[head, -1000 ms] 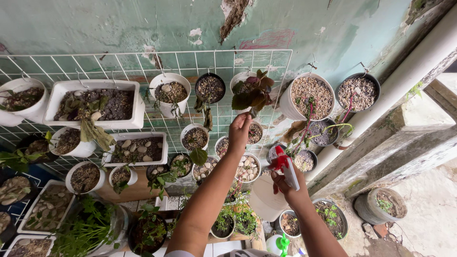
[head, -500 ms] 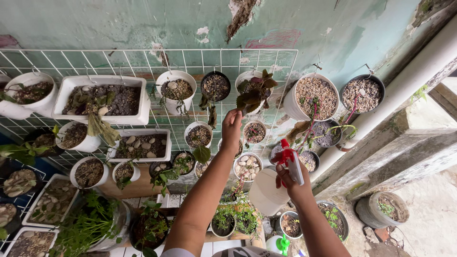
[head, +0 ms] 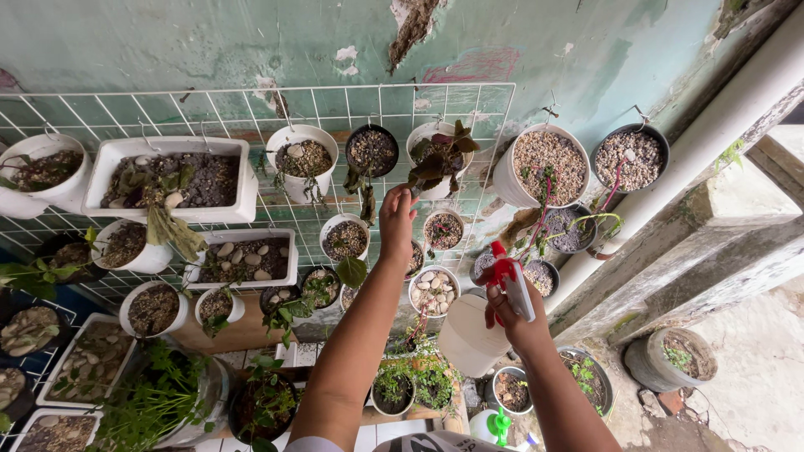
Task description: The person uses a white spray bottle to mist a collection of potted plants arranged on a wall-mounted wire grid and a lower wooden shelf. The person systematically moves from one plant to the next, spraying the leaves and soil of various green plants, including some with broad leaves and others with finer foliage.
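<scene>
My left hand (head: 395, 219) reaches up to a dark red-green leafy plant (head: 437, 161) in a white hanging pot (head: 421, 134), its fingertips pinching the stem just below the leaves. My right hand (head: 512, 320) is shut on a white spray bottle (head: 469, 336) with a red trigger head (head: 501, 269), held lower and to the right with the nozzle toward the pots. Both pots and plant hang on a white wire grid (head: 318, 105) fixed to a green peeling wall.
Many white and black pots of gravel and soil hang on the grid, including a long white planter (head: 172, 180) and a large gravel-filled pot (head: 544, 167). A white pipe (head: 712, 138) runs diagonally at right. More potted plants stand below; a green-topped sprayer (head: 492, 427) lies near the bottom.
My left hand has drifted left and slightly up along the leafy plant's stem. The spray bottle in my right hand has stayed almost still, dropping slightly.
</scene>
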